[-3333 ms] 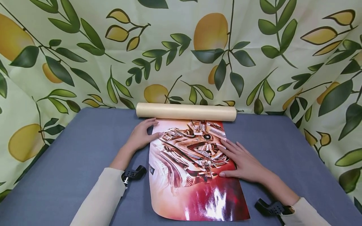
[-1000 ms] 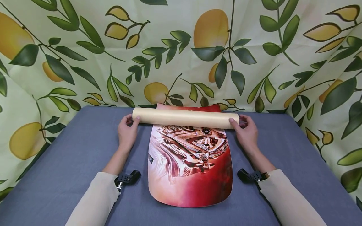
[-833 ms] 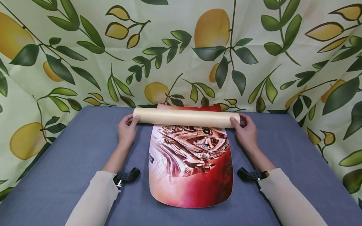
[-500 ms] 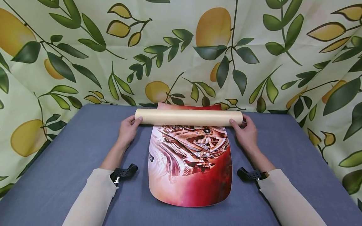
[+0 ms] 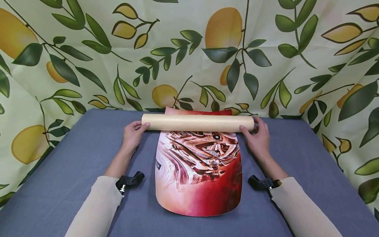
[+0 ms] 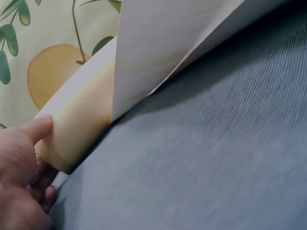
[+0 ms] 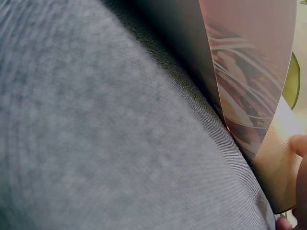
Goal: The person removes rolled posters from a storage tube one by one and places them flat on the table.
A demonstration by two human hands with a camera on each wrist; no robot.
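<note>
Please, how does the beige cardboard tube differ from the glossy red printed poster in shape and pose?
The beige cardboard tube is a plain round cylinder lying crosswise; the glossy red printed poster is a thin printed sheet stretching toward the person. The left hand and right hand grip the tube's ends; neither touches the poster. The tube lies on the poster's far part, whose edge curls up behind it. Both rest on the grey cloth table.

Blue-grey tablecloth (image 5: pixel 59 171) covers my table, filling lower half of head view; ribbed weave shows close up in both wrist views. Backdrop cloth (image 5: pixel 189 52) hangs behind my table across upper half of frame and wraps down left and right edges: pale green, printed with yellow lemons and dark green leafy branches. Big lemon (image 5: pixel 223 28) top centre, another (image 5: pixel 25 148) at left edge. Backdrop meets tablecloth along far edge.
</note>
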